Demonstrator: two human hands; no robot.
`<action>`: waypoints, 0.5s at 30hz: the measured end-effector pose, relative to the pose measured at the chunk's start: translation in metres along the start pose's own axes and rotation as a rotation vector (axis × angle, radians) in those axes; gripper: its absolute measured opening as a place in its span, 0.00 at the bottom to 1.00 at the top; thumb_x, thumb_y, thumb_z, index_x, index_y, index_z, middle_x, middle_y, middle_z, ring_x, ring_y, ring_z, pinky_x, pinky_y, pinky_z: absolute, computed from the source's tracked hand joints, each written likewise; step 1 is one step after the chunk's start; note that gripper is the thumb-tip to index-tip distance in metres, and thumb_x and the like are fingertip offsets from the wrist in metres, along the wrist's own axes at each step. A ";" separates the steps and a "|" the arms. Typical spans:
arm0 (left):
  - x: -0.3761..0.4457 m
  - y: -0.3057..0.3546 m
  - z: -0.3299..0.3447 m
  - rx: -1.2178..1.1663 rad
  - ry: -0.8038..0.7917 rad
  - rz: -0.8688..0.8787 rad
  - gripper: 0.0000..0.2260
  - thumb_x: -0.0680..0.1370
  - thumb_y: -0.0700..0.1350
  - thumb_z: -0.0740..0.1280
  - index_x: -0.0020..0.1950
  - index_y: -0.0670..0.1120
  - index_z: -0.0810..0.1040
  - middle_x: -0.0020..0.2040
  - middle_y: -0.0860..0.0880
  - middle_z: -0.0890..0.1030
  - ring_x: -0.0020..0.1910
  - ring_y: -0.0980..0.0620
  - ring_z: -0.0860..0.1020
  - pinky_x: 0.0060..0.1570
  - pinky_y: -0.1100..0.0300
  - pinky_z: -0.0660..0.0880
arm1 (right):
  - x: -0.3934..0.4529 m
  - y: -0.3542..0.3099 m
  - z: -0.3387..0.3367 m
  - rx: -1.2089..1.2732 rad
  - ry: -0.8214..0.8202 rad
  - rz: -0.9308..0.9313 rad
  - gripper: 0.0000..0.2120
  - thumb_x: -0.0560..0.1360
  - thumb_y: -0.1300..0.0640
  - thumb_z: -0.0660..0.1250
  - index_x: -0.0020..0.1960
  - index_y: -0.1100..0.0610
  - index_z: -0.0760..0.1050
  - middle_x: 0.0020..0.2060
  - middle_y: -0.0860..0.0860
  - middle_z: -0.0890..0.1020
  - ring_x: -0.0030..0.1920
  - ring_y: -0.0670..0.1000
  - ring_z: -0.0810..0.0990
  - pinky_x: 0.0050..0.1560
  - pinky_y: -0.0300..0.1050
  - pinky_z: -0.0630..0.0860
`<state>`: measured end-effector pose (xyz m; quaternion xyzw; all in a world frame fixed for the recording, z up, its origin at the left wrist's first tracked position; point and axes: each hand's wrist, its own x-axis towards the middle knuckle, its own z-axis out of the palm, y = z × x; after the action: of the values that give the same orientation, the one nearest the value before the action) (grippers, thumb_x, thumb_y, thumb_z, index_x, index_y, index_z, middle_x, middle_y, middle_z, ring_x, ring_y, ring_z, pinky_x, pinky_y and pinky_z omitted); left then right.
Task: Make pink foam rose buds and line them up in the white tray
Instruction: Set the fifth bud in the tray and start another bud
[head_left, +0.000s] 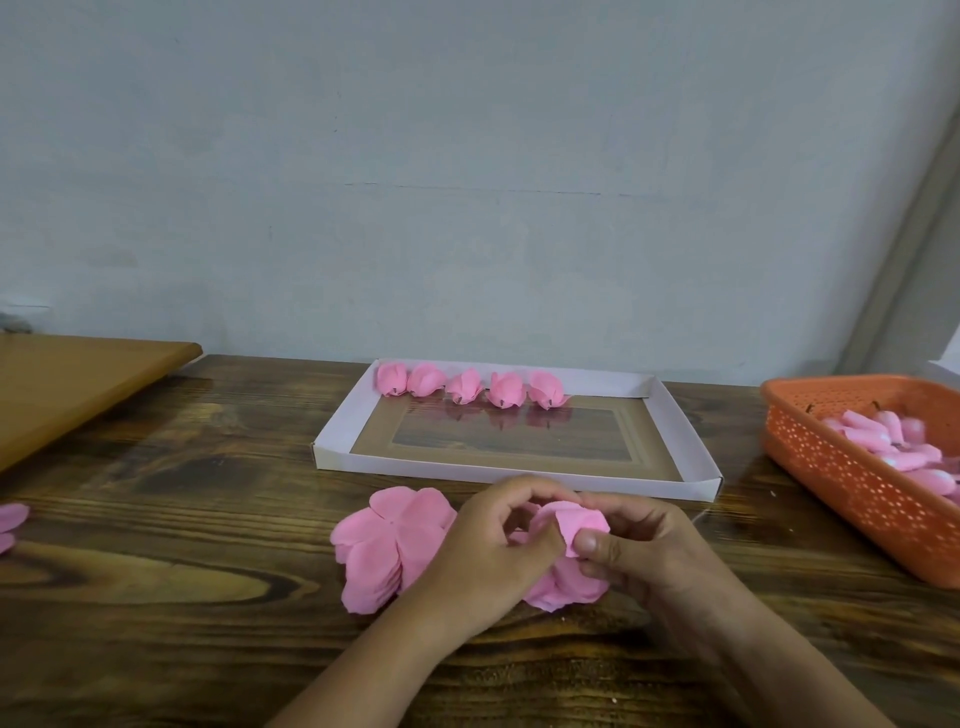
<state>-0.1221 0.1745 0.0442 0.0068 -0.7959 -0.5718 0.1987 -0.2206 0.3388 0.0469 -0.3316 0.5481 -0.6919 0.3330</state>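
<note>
Both hands meet at the table's front centre around a pink foam petal piece (569, 525). My left hand (483, 551) has its fingers curled over the piece from the left. My right hand (639, 545) pinches a folded petal with its thumb on top. Just left of my hands lies a stack of flat pink foam petals (389, 545). Behind them stands the white tray (337, 431), with several finished pink rose buds (470, 387) in a row along its far wall.
An orange perforated basket (852, 478) at the right holds several pale pink bud cores. More pink petals (10, 522) lie at the far left edge. A lighter wooden board (67, 379) sits at the back left, against the grey wall.
</note>
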 end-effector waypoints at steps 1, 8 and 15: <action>0.000 0.000 0.000 0.009 0.004 0.013 0.11 0.80 0.43 0.70 0.55 0.60 0.83 0.56 0.59 0.84 0.58 0.55 0.81 0.55 0.53 0.82 | 0.000 0.000 0.000 -0.009 -0.003 -0.001 0.18 0.72 0.55 0.79 0.60 0.58 0.83 0.56 0.61 0.85 0.56 0.61 0.85 0.50 0.46 0.82; 0.000 0.005 -0.002 -0.006 -0.007 0.031 0.12 0.78 0.44 0.72 0.54 0.62 0.84 0.56 0.58 0.84 0.58 0.52 0.82 0.55 0.52 0.82 | 0.002 0.004 -0.004 -0.032 -0.012 -0.025 0.19 0.72 0.57 0.78 0.61 0.59 0.82 0.57 0.62 0.84 0.58 0.63 0.83 0.54 0.53 0.81; -0.001 0.005 0.002 0.021 0.100 0.095 0.12 0.78 0.37 0.73 0.52 0.55 0.87 0.51 0.58 0.83 0.53 0.59 0.81 0.47 0.67 0.77 | 0.001 0.003 -0.001 -0.037 0.078 -0.028 0.25 0.62 0.51 0.84 0.56 0.59 0.84 0.55 0.59 0.85 0.53 0.61 0.84 0.51 0.55 0.81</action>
<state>-0.1206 0.1785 0.0473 -0.0006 -0.7903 -0.5525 0.2650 -0.2215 0.3382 0.0444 -0.3181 0.5687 -0.6986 0.2955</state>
